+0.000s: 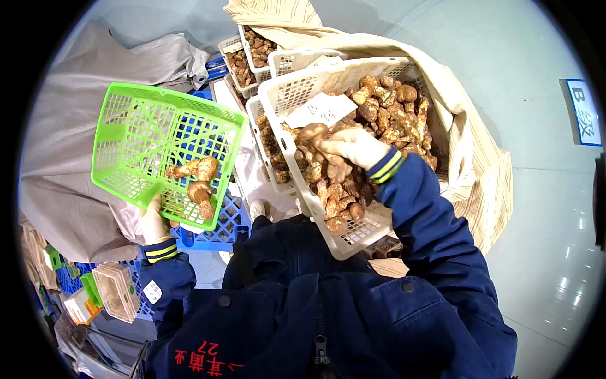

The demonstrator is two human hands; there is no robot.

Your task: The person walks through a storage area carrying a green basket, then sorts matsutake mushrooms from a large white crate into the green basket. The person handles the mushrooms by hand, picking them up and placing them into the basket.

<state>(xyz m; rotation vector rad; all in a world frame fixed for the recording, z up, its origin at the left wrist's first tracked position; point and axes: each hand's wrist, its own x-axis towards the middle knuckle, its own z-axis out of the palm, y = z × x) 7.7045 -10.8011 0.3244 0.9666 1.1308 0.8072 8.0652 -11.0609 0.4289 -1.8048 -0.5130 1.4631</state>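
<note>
My left hand (152, 223), in a pale glove, grips the near rim of a bright green plastic basket (129, 145). Two brown, thick-stemmed mushrooms lie in this basket, one a long mushroom (194, 168) and one a round-capped mushroom (200, 197). On the right, my right hand (360, 146), also gloved, reaches into a large white crate (287, 104) heaped with similar mushrooms (394, 110). Its fingers are closed on a brown mushroom (313, 132) at the left side of the heap. A white paper slip (320, 111) with handwriting lies beside it.
More white crates of mushrooms (240, 66) stand behind and under the large crate. A striped cream cloth (470, 158) drapes around it. Blue plastic crates (218, 221) sit below the basket, and a grey cover (69, 139) spreads at left. A clear bin (117, 290) is lower left.
</note>
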